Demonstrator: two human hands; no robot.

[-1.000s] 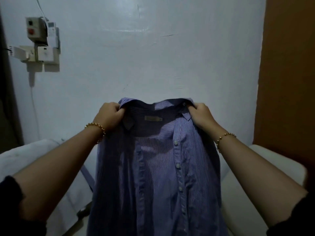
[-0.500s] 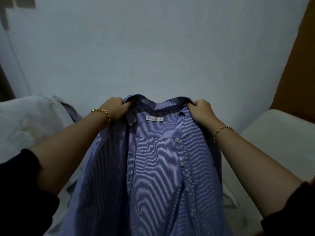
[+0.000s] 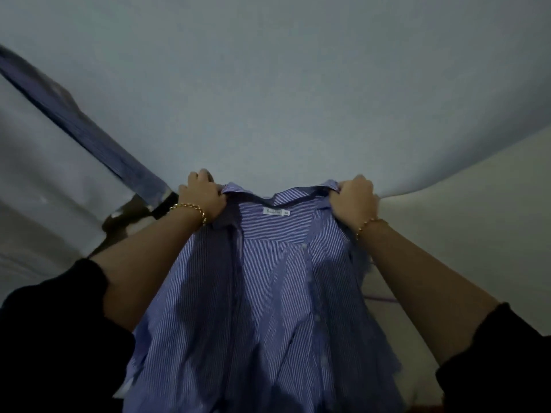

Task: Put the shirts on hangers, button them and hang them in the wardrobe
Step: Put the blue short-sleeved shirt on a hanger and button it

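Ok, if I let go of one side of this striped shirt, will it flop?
Probably flop: the striped shirt hangs in soft folds below the left hand and right hand, each with a grip at the collar. It looks light, thin cloth. The open front would likely swing apart.

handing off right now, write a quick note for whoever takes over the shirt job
Left hand grips one collar end of the striped shirt; right hand grips the other end.
The shirt is held up in front of the person, front open and unbuttoned, with no hanger seen in it.
Done: shirt picked up.
Left: fit the hanger, button it, hang it; the wardrobe is not in view.
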